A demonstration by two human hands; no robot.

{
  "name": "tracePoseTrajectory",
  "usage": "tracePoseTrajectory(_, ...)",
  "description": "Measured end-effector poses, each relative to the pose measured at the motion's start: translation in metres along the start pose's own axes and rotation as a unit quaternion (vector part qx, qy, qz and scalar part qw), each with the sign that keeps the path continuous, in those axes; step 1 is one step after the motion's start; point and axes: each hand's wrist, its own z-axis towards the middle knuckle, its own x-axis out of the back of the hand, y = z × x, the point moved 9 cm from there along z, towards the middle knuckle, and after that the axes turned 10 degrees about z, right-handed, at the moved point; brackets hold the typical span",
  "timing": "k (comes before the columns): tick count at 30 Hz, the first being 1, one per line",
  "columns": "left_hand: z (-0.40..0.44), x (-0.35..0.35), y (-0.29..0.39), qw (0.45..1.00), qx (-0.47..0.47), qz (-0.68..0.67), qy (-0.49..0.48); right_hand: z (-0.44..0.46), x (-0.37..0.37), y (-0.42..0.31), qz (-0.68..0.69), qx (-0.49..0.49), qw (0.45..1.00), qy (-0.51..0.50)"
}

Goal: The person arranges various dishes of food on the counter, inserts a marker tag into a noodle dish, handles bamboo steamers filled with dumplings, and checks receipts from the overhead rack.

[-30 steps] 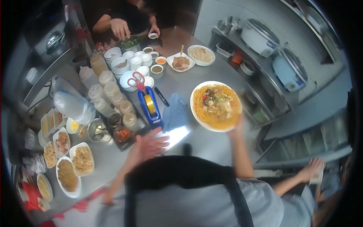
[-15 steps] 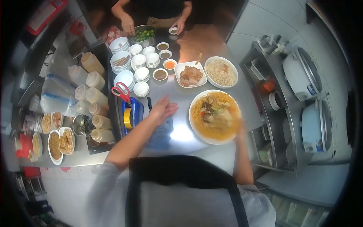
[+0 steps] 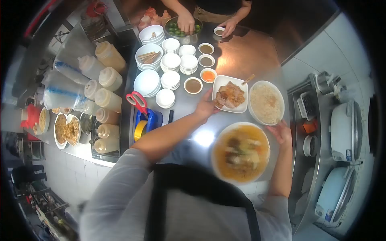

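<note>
My left hand grips the left edge of a square white dish of meat, its thumb and fingers at the rim. At the lower rim of a round bowl of pale food is my right hand, fingers closed on the edge. The dish and the bowl stand side by side. Below them, a large round plate of noodles with topping sits on the counter between my forearms, slightly blurred. Small cups of sauce are left of the dish.
Stacked white bowls, squeeze bottles and a blue tape dispenser with red scissors are on the left. Across the counter a co-worker's hand reaches into a pot of green fruit. Rice cookers stand at right.
My right hand has left the noodle plate for the pale-food bowl. My left hand has moved forward and taken hold of the meat dish. The view has shifted and turned.
</note>
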Motion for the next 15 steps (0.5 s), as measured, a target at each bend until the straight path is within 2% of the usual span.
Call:
tracePoseTrajectory(3, 0.021, -0.009, 0.011, 1.0, -0.007, 0.005, 0.016, 0.013, -0.003, -0.012, -0.016, 0.034, 0.999, 0.038)
tracePoseTrajectory(7, 0.071, -0.029, 0.043, 0.999, -0.037, 0.008, 0.026, 0.067, -0.005, -0.041, -0.07, 0.043, 0.997, 0.001)
tracePoseTrajectory(12, 0.135, -0.026, 0.078, 0.989, -0.077, 0.085, 0.09, 0.13, -0.032, -0.072, -0.108, 0.06, 0.992, 0.03)
tracePoseTrajectory(15, 0.164, -0.011, 0.094, 0.982, -0.05, 0.126, 0.128, 0.17, -0.038, -0.078, -0.128, 0.053, 0.99, 0.022)
